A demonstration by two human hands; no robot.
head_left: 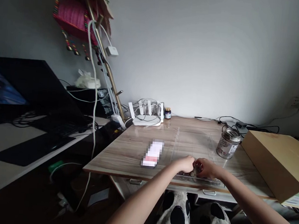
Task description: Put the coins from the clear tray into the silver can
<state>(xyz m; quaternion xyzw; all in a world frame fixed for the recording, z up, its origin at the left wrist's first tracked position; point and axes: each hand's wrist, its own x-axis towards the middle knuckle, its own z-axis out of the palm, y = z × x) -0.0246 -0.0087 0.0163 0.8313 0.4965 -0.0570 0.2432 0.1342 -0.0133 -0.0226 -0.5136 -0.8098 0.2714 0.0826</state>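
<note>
My left hand (pixel 187 163) and my right hand (pixel 206 168) are close together, low over the near end of a clear plastic tray (pixel 176 142) on the wooden desk. The fingers of both hands are curled inward and closed. A cluster of small, shiny, roundish pieces (pixel 193 173) lies between and beneath them, partly hidden and too small to name. Whatever the fingertips pinch, if anything, cannot be made out. A silver lidded tin (pixel 227 146) stands upright beyond my right hand, by the tray's right side.
A phone-shaped, blurred-out item (pixel 152 154) lies left of the tray. A white router (pixel 147 118) and a small dark jar (pixel 168 113) stand at the back. On the right is a large cardboard box (pixel 278 158). A white cable (pixel 95 110) hangs beyond the desk's left edge.
</note>
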